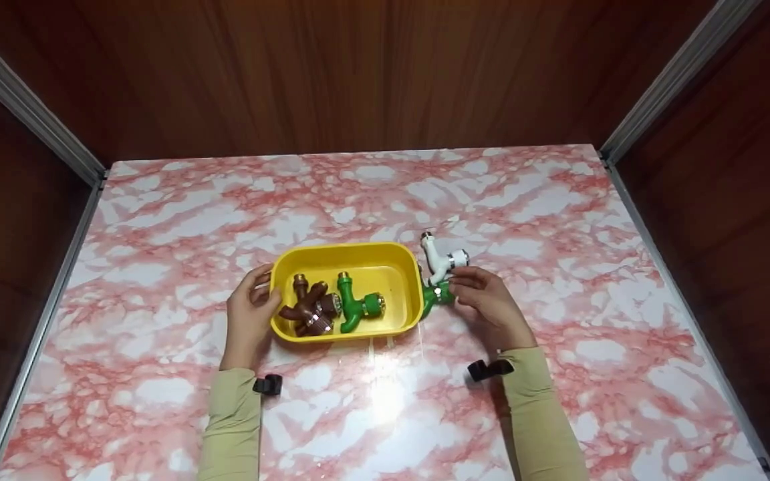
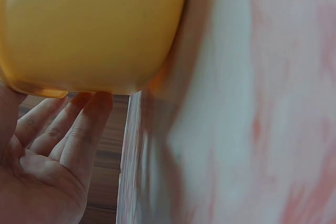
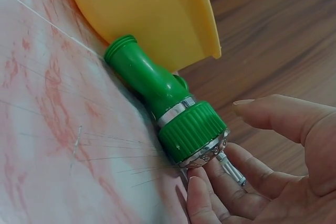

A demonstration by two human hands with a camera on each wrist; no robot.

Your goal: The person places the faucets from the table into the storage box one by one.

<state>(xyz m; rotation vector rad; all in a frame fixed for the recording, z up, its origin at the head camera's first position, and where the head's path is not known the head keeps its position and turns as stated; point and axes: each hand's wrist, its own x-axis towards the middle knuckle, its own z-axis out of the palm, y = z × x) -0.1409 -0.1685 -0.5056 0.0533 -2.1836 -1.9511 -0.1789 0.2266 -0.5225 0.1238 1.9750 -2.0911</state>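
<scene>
A yellow plastic tub (image 1: 398,264) holds brown taps (image 1: 308,310) and a green tap (image 1: 353,307). My left hand (image 1: 249,310) grips its left end, thumb at the rim and fingertips against the outer wall (image 2: 79,108). Outside the right end lies another green tap (image 1: 437,294), its ribbed knob (image 3: 191,132) turned toward my right hand (image 1: 488,304). The right fingers reach around that knob's chrome end while the thumb (image 3: 268,116) stands apart from it. A white tap (image 1: 437,260) lies just beyond, close to the right fingertips.
The tub and loose taps are on a red-and-white marbled table (image 1: 371,194). Dark wood-grain panels (image 1: 331,80) with metal edge strips enclose the back and sides. A black strap (image 1: 488,369) is on the right wrist and another (image 1: 269,384) on the left.
</scene>
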